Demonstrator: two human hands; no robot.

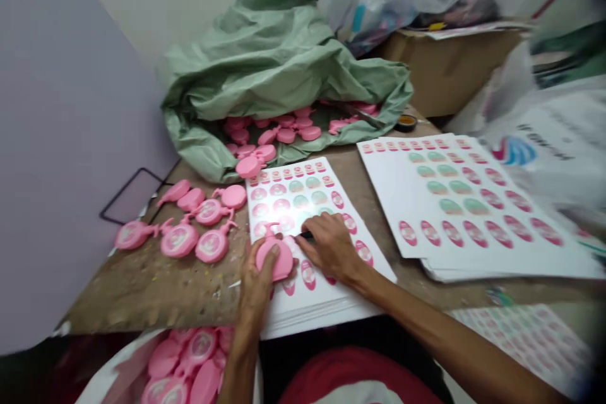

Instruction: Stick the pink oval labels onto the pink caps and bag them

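My left hand (258,274) grips a round pink plastic piece (274,259) with a short hooked stem, its plain face turned up and the thumb across it. Just to its right, my right hand (329,246) is closed over the sticker sheet (312,290), fingers bent around a small dark tool (307,235) whose kind I cannot make out. This sheet tops a stack and carries rows of pink and green printed stickers. Left of my hands lie several similar pink pieces (178,240), some with a round sticker on the face.
A green sack (265,57) spills more pink pieces at the back. Used sticker sheets (407,202) lie at right, beside a tape roll (406,123). Below the table edge, a white container (111,379) holds stickered pieces. A cardboard box (440,69) stands behind.
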